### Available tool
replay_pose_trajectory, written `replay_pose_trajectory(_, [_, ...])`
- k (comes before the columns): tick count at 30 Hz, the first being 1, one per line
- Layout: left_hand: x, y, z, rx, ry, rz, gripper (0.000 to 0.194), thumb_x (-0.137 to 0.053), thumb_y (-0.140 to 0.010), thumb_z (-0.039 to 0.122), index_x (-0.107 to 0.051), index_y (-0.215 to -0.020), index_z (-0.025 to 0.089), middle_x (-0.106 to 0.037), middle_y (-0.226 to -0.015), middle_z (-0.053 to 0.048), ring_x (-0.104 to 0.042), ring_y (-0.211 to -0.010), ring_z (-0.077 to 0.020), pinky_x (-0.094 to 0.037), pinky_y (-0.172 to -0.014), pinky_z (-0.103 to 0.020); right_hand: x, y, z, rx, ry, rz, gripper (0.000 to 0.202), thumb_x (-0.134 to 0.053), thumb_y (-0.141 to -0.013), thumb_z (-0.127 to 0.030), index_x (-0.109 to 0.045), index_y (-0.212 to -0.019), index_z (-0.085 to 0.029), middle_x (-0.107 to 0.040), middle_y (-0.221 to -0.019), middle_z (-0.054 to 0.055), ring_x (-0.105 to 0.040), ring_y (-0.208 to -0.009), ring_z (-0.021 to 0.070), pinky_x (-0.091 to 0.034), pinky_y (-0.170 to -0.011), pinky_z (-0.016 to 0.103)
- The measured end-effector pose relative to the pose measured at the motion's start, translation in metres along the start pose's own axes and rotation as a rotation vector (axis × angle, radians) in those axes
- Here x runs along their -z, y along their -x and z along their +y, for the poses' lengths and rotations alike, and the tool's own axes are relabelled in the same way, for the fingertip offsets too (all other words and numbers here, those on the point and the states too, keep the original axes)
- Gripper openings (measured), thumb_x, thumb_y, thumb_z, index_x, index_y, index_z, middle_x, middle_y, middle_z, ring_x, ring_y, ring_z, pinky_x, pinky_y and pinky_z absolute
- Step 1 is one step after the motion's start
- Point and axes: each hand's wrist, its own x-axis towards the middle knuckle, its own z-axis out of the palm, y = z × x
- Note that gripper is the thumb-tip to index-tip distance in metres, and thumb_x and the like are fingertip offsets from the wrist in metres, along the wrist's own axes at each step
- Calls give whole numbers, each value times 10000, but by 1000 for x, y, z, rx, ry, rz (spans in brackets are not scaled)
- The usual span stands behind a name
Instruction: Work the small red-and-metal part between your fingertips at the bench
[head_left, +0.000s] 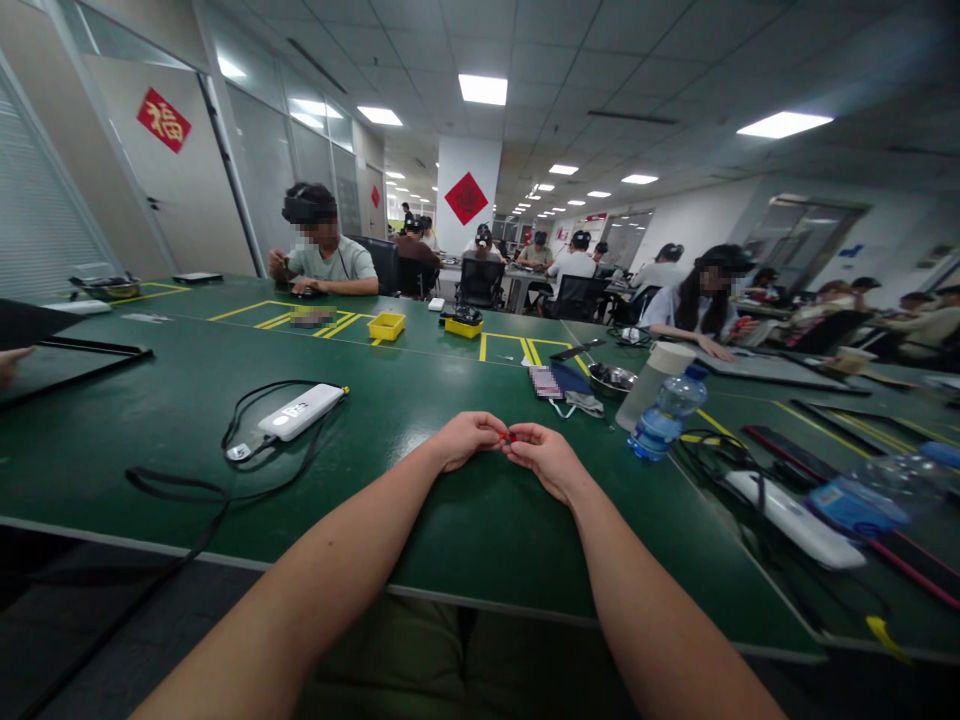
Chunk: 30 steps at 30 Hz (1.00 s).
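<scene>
Both of my hands meet above the green table [480, 565], near its middle. The fingertips of my left hand [469, 440] are pinched on a small orange-red piece [503, 437]. From the other side, my right hand [541, 455] pinches a small dark piece with some red on it [512, 438]. The two pieces sit close together between the fingertips. They are too small to name, and whether they are joined I cannot tell. My fingers hide parts of both.
A white power bank [304, 412] with black cables lies left. To the right stand a water bottle [664, 415], a pale cup [651, 385] and a metal bowl [611, 380]. Yellow trays [386, 327] sit farther back. A person [322, 250] works across the table, another [697, 300] at right.
</scene>
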Motion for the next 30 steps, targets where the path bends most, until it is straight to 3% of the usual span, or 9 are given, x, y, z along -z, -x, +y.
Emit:
replay_pose_trajectory(10, [-4,3,1,-22,-77,41,177,-700,-608,125,-641,-771,92,-641,-688,-43,-594,-621,-102,-465,-667,-246,0,0,1,49,53,65,366,-741,-592,-182,-559,-908,-180,-632,-771,-9,-662,-666,140,-548,-657,284])
replay_pose_trajectory(20, [-2,1,1,3,-4,46,186,-684,-614,66,-637,-793,89,-665,-758,-58,-623,-664,-93,-479,-732,-240,0,-2,0,38,26,74,279,-689,-660,-132,-559,-901,-184,-676,-840,44,-684,-774,168,-556,-730,294])
replay_pose_trajectory(30, [-1,0,-1,-10,-17,42,190,-700,-622,94,-640,-802,86,-669,-765,-69,-622,-650,-91,-485,-697,-227,0,-1,1,38,33,84,287,-685,-663,-118,-552,-911,-175,-686,-828,53,-685,-757,162,-559,-717,275])
